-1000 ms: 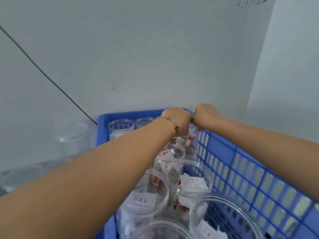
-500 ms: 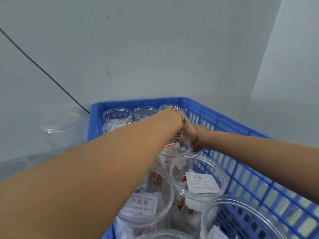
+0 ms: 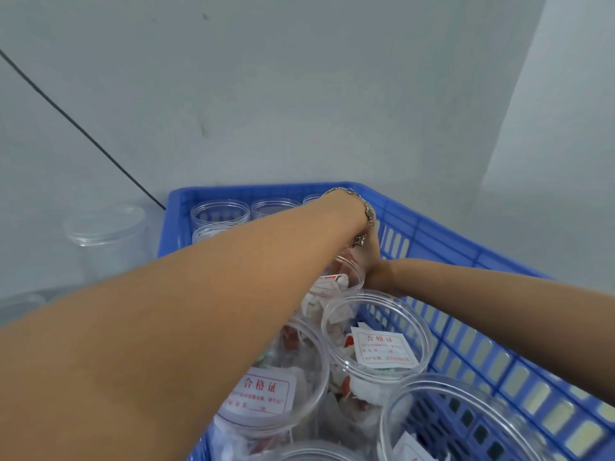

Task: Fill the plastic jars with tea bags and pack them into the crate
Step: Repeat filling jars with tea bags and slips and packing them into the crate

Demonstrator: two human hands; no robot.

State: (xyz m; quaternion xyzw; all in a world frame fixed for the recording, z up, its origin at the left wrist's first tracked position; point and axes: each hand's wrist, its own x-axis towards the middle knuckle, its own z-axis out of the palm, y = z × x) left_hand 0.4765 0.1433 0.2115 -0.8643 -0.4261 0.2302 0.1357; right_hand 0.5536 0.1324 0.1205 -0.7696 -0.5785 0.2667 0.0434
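A blue crate (image 3: 432, 234) with slotted walls sits against a pale wall, its far rim running close along that wall and its right wall slanting from the far corner towards the near right. Both arms reach into the far right corner of the crate. The left hand (image 3: 367, 242) is mostly hidden behind its own wrist, which wears a bracelet (image 3: 366, 211); it lies over the far edge of a jar (image 3: 342, 274), but whether its fingers are curled round the jar or relaxed cannot be told. The right hand (image 3: 376, 274) is at the right side of the same jar, squeezed between the jar and the crate's right wall; only its heel and wrist show, so its grip cannot be told either. That jar holds tea bags with red and white tags and stands in the right-hand row. Nearer in that row stands a second filled jar (image 3: 379, 334) with a white printed card (image 3: 384, 349) on top, its rim just beside the crate wall, and nearer again an open jar (image 3: 466, 424) whose rim leaves a narrow strip of crate floor to its right. To the left, another filled jar (image 3: 293, 387) with a card is partly covered by the left forearm. Empty jars (image 3: 219, 212) line the far left of the crate, touching one another. Outside the crate on the left, a clear lidded jar (image 3: 106, 237) stands near the crate's left wall, and a thin black cable (image 3: 83, 134) slants down the wall towards the crate's far left corner.
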